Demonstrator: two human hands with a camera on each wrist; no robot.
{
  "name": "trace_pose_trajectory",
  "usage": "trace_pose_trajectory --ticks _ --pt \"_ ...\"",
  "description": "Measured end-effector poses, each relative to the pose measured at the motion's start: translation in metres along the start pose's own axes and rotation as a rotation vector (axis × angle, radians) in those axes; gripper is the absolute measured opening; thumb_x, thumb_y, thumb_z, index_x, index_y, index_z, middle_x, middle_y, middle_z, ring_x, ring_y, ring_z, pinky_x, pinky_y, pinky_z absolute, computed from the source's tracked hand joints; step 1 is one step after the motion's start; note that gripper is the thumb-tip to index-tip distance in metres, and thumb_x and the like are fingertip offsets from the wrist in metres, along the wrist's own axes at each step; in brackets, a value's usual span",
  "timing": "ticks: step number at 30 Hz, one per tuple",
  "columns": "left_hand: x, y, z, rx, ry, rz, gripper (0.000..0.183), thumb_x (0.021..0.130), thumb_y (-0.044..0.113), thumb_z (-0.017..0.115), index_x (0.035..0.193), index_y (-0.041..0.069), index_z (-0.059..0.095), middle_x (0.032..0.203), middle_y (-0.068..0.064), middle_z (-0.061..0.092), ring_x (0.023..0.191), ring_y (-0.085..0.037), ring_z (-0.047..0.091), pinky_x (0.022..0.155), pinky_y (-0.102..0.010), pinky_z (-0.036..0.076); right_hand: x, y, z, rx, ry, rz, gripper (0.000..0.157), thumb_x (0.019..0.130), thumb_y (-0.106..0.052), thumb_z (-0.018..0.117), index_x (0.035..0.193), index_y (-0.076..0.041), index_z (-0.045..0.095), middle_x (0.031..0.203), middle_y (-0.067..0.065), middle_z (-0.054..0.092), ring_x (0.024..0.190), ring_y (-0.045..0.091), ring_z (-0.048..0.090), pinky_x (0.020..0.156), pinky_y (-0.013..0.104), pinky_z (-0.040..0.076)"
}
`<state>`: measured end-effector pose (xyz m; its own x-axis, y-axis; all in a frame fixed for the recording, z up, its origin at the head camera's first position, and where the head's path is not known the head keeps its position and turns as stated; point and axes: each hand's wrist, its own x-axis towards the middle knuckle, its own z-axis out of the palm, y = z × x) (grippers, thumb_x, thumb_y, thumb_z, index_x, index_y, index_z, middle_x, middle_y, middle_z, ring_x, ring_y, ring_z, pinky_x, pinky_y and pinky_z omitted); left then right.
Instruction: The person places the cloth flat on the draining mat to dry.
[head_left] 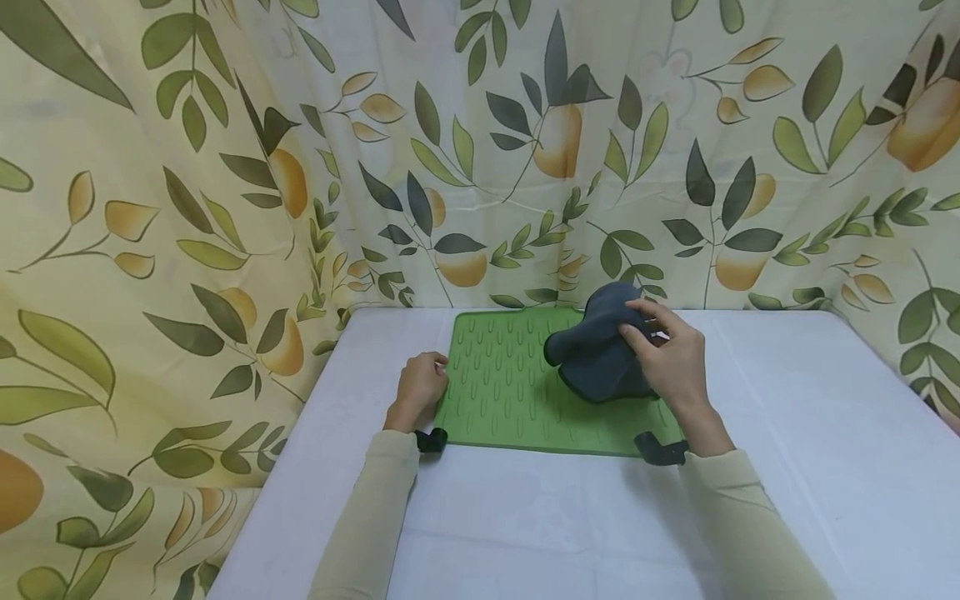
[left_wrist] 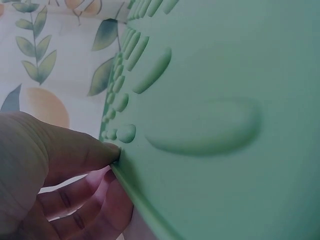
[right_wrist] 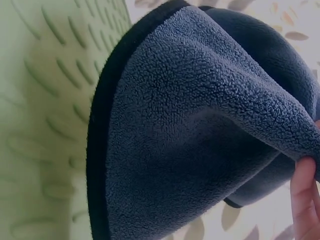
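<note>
A green ridged mat [head_left: 495, 375] lies flat on the white table. My left hand [head_left: 422, 383] pinches the mat's left edge; in the left wrist view the thumb [left_wrist: 85, 152] rests on its top face with fingers curled beneath. Over the mat's right part, my right hand [head_left: 675, 354] pinches a dark blue-grey cloth [head_left: 600, 354] between thumb and fingers. The cloth hangs in loose folds, and the right wrist view shows its fuzzy pile and black bound edge [right_wrist: 97, 150]. It hides much of the mat's right side.
White cloth covers the table [head_left: 525, 525] on all sides of the mat. A curtain [head_left: 480, 167] printed with leaves and fruit hangs behind and to the left. Black bands [head_left: 660, 450] sit at both wrists.
</note>
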<state>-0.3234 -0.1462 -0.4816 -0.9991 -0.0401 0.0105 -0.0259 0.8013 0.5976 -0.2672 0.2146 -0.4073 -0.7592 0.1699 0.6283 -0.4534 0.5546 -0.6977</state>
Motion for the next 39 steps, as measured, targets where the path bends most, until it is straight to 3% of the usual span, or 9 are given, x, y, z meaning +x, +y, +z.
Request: trace_pose_trajectory --ticks 14,23,26,29,32,39 --pt "0.000 0.002 0.000 0.014 0.002 -0.001 0.031 0.096 0.005 0.059 0.125 0.005 0.071 0.100 -0.009 0.073 0.076 -0.019 0.060 0.067 -0.029 0.047 -0.013 -0.002 0.032 -0.008 -0.110 -0.074 0.034 0.088 -0.003 0.078 0.121 -0.008 0.073 0.112 0.015 0.075 0.083 -0.011 0.057 0.068 0.003 0.046" --pt "0.002 0.000 0.000 0.011 0.009 0.014 0.034 0.095 0.005 0.057 0.126 0.005 0.071 0.106 -0.012 0.076 0.076 -0.018 0.063 0.065 -0.028 0.048 -0.019 0.001 0.042 -0.046 -0.163 -0.062 0.033 0.089 -0.005 0.079 0.122 -0.008 0.072 0.110 0.017 0.075 0.084 0.027 0.070 0.067 0.004 0.045" --pt "0.002 0.000 0.000 0.009 0.010 0.012 0.034 0.095 0.004 0.057 0.126 0.004 0.071 0.108 -0.013 0.076 0.076 -0.018 0.064 0.066 -0.029 0.049 -0.021 0.005 0.044 -0.077 -0.198 -0.046 0.034 0.090 -0.006 0.078 0.123 -0.009 0.072 0.110 0.018 0.074 0.084 0.029 0.071 0.069 0.012 0.050" --pt "0.002 -0.001 0.001 0.004 0.011 0.009 0.034 0.095 0.004 0.057 0.126 0.004 0.071 0.110 -0.014 0.076 0.076 -0.019 0.063 0.067 -0.029 0.049 -0.023 0.008 0.047 -0.109 -0.245 -0.034 0.034 0.092 -0.008 0.077 0.125 -0.008 0.070 0.109 0.019 0.073 0.083 0.030 0.072 0.072 0.030 0.057" --pt "0.001 0.000 0.001 -0.001 0.010 0.004 0.035 0.095 0.003 0.056 0.127 0.004 0.070 0.111 -0.014 0.075 0.075 -0.018 0.062 0.066 -0.028 0.048 -0.025 0.010 0.048 -0.141 -0.302 -0.002 0.035 0.093 -0.011 0.075 0.128 -0.007 0.068 0.112 0.021 0.073 0.085 0.033 0.073 0.073 0.044 0.057" --pt "0.001 0.000 0.001 -0.002 0.005 -0.009 0.035 0.094 0.004 0.057 0.127 0.005 0.070 0.103 -0.010 0.075 0.073 -0.017 0.060 0.064 -0.026 0.045 -0.027 0.016 0.047 -0.255 -0.455 0.090 0.041 0.096 -0.016 0.072 0.136 -0.008 0.063 0.120 0.022 0.069 0.087 0.032 0.069 0.069 0.039 0.050"
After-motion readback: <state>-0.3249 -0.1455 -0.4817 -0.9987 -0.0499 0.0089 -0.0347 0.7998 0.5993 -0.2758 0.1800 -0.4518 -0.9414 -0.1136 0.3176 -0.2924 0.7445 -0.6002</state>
